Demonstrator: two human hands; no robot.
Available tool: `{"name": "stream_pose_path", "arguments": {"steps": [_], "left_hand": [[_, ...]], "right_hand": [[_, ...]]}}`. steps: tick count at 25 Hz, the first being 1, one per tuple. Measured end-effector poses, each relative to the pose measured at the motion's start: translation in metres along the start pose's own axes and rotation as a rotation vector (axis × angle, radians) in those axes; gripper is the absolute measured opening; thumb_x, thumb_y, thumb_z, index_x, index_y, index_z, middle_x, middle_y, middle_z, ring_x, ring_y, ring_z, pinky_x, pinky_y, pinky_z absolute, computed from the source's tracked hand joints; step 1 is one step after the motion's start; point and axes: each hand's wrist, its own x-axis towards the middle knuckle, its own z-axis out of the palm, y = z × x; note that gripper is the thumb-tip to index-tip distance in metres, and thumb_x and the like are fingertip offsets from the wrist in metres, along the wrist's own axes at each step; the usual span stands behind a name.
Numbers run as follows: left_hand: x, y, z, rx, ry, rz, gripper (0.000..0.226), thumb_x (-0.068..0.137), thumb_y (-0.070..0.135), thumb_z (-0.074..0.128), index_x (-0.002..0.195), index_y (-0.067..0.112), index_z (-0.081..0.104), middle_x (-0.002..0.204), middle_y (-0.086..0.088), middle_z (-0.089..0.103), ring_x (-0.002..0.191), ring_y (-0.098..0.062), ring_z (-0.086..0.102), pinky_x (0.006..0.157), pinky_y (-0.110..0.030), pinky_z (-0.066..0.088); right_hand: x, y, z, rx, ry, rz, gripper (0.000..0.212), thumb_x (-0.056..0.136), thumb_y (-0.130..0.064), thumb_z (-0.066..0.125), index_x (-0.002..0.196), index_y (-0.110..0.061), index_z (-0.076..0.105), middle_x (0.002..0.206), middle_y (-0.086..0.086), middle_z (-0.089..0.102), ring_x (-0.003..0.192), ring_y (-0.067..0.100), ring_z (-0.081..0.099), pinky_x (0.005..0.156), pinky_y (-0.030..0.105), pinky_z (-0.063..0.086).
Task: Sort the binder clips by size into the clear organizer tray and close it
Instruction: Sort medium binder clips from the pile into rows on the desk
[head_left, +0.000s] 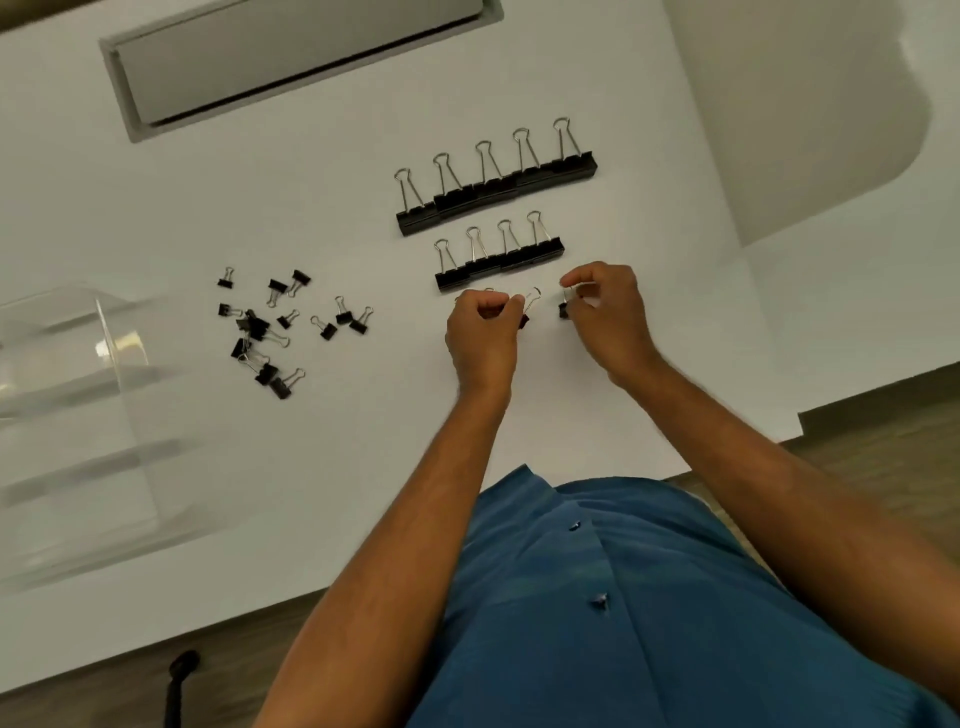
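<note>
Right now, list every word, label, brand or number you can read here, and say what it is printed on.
None: no readable text shows in the head view.
Large binder clips, medium binder clips, small binder clips: plain black, no marking visible.
Clear organizer tray: blurred, no label seen.
Blue shirt: no print.

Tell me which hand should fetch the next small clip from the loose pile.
Left, probably. The left hand is nearer the loose pile of small clips; the right hand, pinching a clip, would have to cross over.
</note>
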Motion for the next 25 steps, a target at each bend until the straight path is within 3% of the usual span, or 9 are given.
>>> {"name": "stream_pose_path", "arguments": {"steps": [5, 10, 14, 18, 22, 25], "left_hand": [[0.002, 0.006, 0.022, 0.027, -0.006, 0.002, 0.017, 0.09, 0.021, 0.072, 0.086, 0.008, 0.061, 0.082, -0.008, 0.071, 0.069, -0.017, 0.07, 0.057, -0.023, 0.057], [0.0, -0.003, 0.029, 0.144, -0.066, 0.058, 0.015, 0.09, 0.022, 0.072, 0.087, 0.018, 0.058, 0.087, -0.002, 0.066, 0.071, -0.017, 0.069, 0.068, -0.037, 0.062], [-0.007, -0.011, 0.016, 0.441, -0.066, 0.358, 0.02, 0.092, 0.02, 0.07, 0.109, 0.02, 0.061, 0.108, 0.005, 0.055, 0.095, -0.009, 0.058, 0.078, -0.02, 0.051], [0.001, -0.018, 0.003, 0.686, -0.137, 0.607, 0.034, 0.091, 0.02, 0.069, 0.124, 0.019, 0.06, 0.12, -0.002, 0.059, 0.106, -0.018, 0.056, 0.084, -0.032, 0.051], [0.009, -0.021, 0.012, 0.963, -0.1, 0.712, 0.035, 0.088, 0.026, 0.073, 0.121, 0.018, 0.065, 0.114, -0.005, 0.063, 0.105, -0.025, 0.057, 0.085, -0.04, 0.044], [0.015, -0.024, 0.019, 1.065, -0.043, 0.807, 0.023, 0.085, 0.026, 0.075, 0.106, 0.017, 0.07, 0.103, -0.004, 0.063, 0.096, -0.026, 0.057, 0.077, -0.04, 0.04]], "right_hand": [[0.0, 0.01, -0.006, -0.261, -0.083, -0.24, 0.04, 0.083, 0.013, 0.061, 0.11, -0.016, 0.063, 0.121, 0.002, 0.047, 0.11, 0.014, 0.052, 0.087, 0.01, 0.044], [0.006, 0.021, -0.016, -0.401, -0.124, -0.335, 0.034, 0.089, 0.003, 0.066, 0.119, -0.013, 0.063, 0.126, 0.008, 0.051, 0.115, 0.02, 0.05, 0.092, 0.016, 0.041], [0.006, 0.026, -0.017, -0.437, -0.159, -0.397, 0.038, 0.088, -0.004, 0.071, 0.123, -0.013, 0.06, 0.127, 0.008, 0.051, 0.116, 0.02, 0.049, 0.09, 0.016, 0.039], [0.004, 0.03, -0.017, -0.478, -0.162, -0.456, 0.038, 0.088, -0.009, 0.072, 0.124, -0.01, 0.061, 0.127, 0.012, 0.054, 0.116, 0.026, 0.05, 0.091, 0.024, 0.045], [0.005, 0.036, -0.018, -0.481, -0.147, -0.486, 0.035, 0.089, -0.009, 0.072, 0.122, -0.007, 0.062, 0.123, 0.015, 0.057, 0.112, 0.03, 0.052, 0.091, 0.024, 0.04], [0.009, 0.039, -0.022, -0.474, -0.155, -0.512, 0.029, 0.091, -0.009, 0.07, 0.119, -0.008, 0.064, 0.118, 0.014, 0.059, 0.108, 0.029, 0.052, 0.09, 0.021, 0.036]]}}
